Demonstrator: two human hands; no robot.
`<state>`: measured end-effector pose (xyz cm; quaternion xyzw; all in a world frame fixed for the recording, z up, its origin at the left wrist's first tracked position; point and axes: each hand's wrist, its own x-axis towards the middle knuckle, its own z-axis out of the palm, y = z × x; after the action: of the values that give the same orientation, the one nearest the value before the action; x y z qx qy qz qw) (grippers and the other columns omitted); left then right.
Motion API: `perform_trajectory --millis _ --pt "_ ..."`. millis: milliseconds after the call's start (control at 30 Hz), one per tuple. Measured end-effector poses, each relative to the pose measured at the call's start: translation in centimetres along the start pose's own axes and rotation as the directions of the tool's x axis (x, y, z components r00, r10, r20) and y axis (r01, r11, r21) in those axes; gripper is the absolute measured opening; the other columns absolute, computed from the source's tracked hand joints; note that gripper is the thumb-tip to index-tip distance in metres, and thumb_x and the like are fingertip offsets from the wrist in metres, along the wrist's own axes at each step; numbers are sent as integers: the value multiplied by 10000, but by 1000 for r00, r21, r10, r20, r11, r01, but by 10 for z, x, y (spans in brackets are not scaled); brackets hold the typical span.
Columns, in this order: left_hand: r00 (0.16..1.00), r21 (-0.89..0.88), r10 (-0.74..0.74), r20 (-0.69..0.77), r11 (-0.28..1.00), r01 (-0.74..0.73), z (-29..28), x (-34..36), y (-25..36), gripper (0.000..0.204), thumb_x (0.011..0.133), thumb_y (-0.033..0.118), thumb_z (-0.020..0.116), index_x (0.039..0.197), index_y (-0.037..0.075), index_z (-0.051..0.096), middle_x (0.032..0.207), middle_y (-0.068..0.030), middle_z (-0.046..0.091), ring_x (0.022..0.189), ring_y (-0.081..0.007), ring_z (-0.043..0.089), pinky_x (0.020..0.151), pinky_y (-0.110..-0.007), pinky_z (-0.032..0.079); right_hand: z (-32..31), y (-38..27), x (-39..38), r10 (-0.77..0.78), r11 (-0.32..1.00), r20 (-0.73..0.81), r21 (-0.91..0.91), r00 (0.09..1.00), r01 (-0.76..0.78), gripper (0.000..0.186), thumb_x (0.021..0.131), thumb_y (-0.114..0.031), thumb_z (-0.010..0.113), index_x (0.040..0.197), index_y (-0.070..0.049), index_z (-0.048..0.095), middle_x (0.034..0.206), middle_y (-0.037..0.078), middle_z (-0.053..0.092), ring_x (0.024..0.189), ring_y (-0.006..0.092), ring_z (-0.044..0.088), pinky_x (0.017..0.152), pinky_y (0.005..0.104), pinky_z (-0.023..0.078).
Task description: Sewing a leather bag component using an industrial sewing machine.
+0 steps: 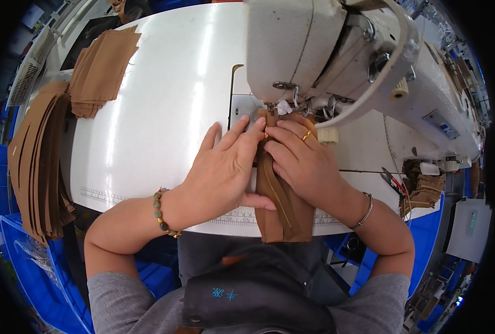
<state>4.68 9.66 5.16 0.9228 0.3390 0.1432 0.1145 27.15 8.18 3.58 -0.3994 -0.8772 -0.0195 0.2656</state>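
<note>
A brown fabric piece (pixel 300 222) lies under the needle area of a white sewing machine (pixel 283 50) and hangs over the table's front edge. Along it runs a brown zipper (pixel 278 196) with a row of gold-coloured teeth. My left hand (pixel 217 167) rests open at the left side, fingers spread, with the index fingertip near the presser foot and the thumb on the fabric. On the other side my right hand (pixel 308 161) has its fingers bent and closed on the fabric beside the upper end of the zipper. The needle itself is hard to make out.
Stacked brown fabric panels (pixel 104 69) sit at the far left of the white table (pixel 147 133); long brown strips (pixel 39 161) drape over its left edge. Red-handled snips (pixel 393 181) lie at the right near bundled brown pieces (pixel 427 192). Blue bins (pixel 39 273) stand below.
</note>
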Motion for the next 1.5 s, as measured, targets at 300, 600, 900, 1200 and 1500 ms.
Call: perform_trajectory --millis 300,600,900,1200,1500 --pt "999 121 25 25 992 -28 -5 0 2 1078 670 759 758 1419 12 549 1536 -163 511 1478 -379 428 1184 -622 328 -17 0 -15 36 998 175 -51 984 -28 506 813 -263 810 1265 -86 666 1410 102 621 968 258 685 998 450 506" --pt "999 185 50 -10 982 -47 -1 2 2 1103 701 784 692 1448 -13 537 1526 -147 528 1477 -375 425 1198 -608 316 -14 0 -17 104 995 157 -23 982 -102 620 784 -304 836 1342 -106 653 1449 90 605 1111 283 652 1146 529 428" --pt "998 168 68 12 983 -69 -4 4 -3 1046 710 769 701 1407 -1 579 1510 -150 550 1482 -377 425 1197 -596 329 -17 1 -17 109 994 245 -41 963 -102 664 781 -328 841 1378 -125 636 1463 95 595 975 284 691 1153 556 416" --pt "998 156 51 23 986 -54 -2 3 -3 1034 716 752 715 1415 6 561 1567 -154 499 1481 -378 427 1196 -595 336 -18 -2 -17 90 995 236 -56 968 -79 675 779 -347 842 1384 -126 637 1461 90 595 898 248 682 1139 563 430" --pt "999 155 54 -2 987 -54 -1 5 -2 1016 693 755 739 1376 19 581 1529 -162 523 1457 -372 451 1192 -592 344 -21 -5 -18 90 992 241 -113 966 -65 681 771 -347 844 1377 -111 640 1480 103 582 1000 255 670 1129 567 433"
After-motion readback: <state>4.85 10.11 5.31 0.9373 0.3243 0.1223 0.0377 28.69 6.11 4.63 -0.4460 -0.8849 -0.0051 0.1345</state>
